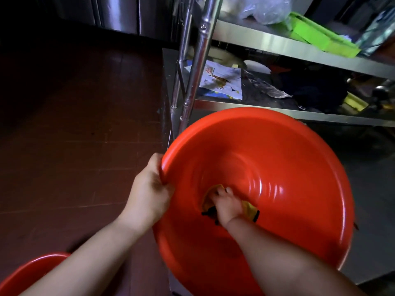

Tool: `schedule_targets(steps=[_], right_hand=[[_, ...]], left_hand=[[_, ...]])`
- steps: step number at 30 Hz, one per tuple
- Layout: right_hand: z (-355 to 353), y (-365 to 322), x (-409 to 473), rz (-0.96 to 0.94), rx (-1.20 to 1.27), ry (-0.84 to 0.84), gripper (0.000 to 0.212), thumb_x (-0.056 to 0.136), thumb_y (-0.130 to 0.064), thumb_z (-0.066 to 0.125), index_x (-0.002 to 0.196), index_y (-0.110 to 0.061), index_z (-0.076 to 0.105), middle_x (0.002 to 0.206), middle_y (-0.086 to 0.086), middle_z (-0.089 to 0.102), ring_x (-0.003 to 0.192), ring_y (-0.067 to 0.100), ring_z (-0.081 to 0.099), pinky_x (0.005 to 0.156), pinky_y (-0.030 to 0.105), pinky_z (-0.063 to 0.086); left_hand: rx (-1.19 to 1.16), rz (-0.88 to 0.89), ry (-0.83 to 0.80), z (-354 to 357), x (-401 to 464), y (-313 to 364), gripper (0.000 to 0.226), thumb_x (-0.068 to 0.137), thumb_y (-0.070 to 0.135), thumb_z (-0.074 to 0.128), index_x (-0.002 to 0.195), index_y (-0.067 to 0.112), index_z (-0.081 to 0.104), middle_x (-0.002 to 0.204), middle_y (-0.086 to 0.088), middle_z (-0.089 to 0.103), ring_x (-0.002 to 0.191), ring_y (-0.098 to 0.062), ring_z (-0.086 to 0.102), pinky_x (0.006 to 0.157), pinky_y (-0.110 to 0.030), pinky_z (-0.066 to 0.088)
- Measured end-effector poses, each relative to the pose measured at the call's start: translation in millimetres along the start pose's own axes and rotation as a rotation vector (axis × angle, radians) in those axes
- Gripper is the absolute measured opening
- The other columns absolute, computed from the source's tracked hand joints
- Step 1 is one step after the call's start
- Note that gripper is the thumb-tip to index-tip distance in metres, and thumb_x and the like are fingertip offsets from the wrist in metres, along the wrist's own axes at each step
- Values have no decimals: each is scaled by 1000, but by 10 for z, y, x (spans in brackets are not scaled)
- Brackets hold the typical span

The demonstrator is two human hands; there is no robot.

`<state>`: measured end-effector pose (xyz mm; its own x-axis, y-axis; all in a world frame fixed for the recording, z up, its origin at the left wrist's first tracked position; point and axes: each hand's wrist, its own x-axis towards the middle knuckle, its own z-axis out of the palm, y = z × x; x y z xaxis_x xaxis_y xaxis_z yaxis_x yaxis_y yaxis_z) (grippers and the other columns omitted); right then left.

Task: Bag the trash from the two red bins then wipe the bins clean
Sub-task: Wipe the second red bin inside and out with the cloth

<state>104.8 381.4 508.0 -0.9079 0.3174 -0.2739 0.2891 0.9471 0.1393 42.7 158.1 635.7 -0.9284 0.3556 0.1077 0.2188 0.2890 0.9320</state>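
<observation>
Large red bin (277, 167) tilted toward the camera, open side up and inward, filling the lower right of the view; interior bare of trash, glossy, with concentric ridges around the base. Left hand (149, 189) clamped on the near-left rim, thumb over the lip and fingers curled beneath; right hand (226, 205) reaching down inside, closed on a yellow cloth (249, 208) with dark edging and pressing it against the inner wall just below the base; cloth bunched under and beside the fingers, partly hidden by them. Hands apart, rim between them: left outside the bin, right within it. Second red bin (32, 272) at lower left, only an arc of rim and wall in view, partly covered by the left forearm, well apart from the first. Behind the held bin, a steel shelving rack (277, 42) with upright tubular posts; green tray (320, 33) and crumpled clear plastic (265, 9) on the upper shelf; printed paper sheet (222, 80) on the lower shelf. Dark reddish tiled floor (74, 124) to the left.
</observation>
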Motion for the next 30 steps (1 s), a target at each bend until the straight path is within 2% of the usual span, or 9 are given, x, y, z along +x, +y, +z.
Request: schedule_targets(steps=[3, 7, 11, 15, 17, 19, 24, 26, 30], right_hand=[[-131, 266, 54, 20, -66, 72, 39, 86, -26, 56, 123, -32, 52, 141, -4, 36, 126, 25, 33, 93, 36, 34], [-265, 572, 153, 247, -57, 260, 34, 91, -23, 41, 121, -32, 55, 131, 5, 46, 116, 29, 41, 83, 37, 35], [-176, 548, 92, 377, 48, 337, 36, 87, -16, 51, 120, -25, 59, 119, 12, 53, 105, 35, 48, 72, 36, 41], [7, 264, -72, 294, 4, 188, 39, 79, -22, 66, 117, -29, 60, 124, 9, 53, 111, 33, 50, 79, 35, 48], [61, 150, -58, 219, 54, 135, 34, 88, -22, 56, 122, -27, 57, 133, 10, 48, 123, 29, 43, 89, 35, 44], [64, 71, 3, 109, 137, -53, 38, 95, -18, 42, 132, -23, 47, 147, 6, 32, 136, 23, 26, 101, 34, 33], [-453, 43, 373, -119, 179, 245, 47, 92, -10, 44, 138, -22, 45, 154, -2, 27, 143, 17, 17, 108, 37, 26], [-638, 114, 564, -174, 92, 253, 47, 90, -16, 51, 135, -29, 48, 150, -7, 32, 142, 16, 17, 108, 36, 21], [-617, 406, 622, -150, -74, 215, 43, 98, -24, 31, 140, -33, 39, 153, -12, 25, 143, 13, 13, 109, 32, 18]], left_hand=[[24, 32, -35, 14, -9, 61, 40, 68, -10, 58, 84, 25, 49, 63, 3, 58, 60, -4, 58, 47, -15, 42], [73, 97, -25, 51, -20, 115, 42, 66, -12, 58, 83, 25, 48, 60, 7, 56, 62, 1, 58, 49, -10, 39], [51, 95, -2, 72, 13, 116, 45, 67, -13, 58, 83, 28, 50, 68, 13, 60, 64, 2, 58, 51, -9, 39], [16, 88, -13, 86, 53, 117, 46, 67, -13, 60, 87, 28, 54, 76, 8, 61, 67, -4, 58, 53, -17, 43], [11, 87, -31, 83, 69, 120, 47, 68, -12, 61, 88, 30, 55, 80, 14, 62, 66, -2, 58, 53, -16, 44], [18, 64, -32, 69, 92, 111, 46, 69, -10, 61, 87, 32, 53, 78, 14, 62, 64, -2, 58, 51, -15, 43], [20, 24, -25, 44, 114, 116, 38, 70, -6, 63, 84, 29, 53, 65, 0, 59, 60, -5, 58, 48, -16, 43], [52, 54, -24, 58, 86, 142, 37, 70, -7, 62, 83, 26, 52, 64, 2, 57, 61, -3, 58, 48, -13, 41], [60, 70, -24, 95, 50, 170, 41, 69, -11, 58, 80, 28, 49, 60, 6, 54, 58, -2, 57, 47, -10, 39]])
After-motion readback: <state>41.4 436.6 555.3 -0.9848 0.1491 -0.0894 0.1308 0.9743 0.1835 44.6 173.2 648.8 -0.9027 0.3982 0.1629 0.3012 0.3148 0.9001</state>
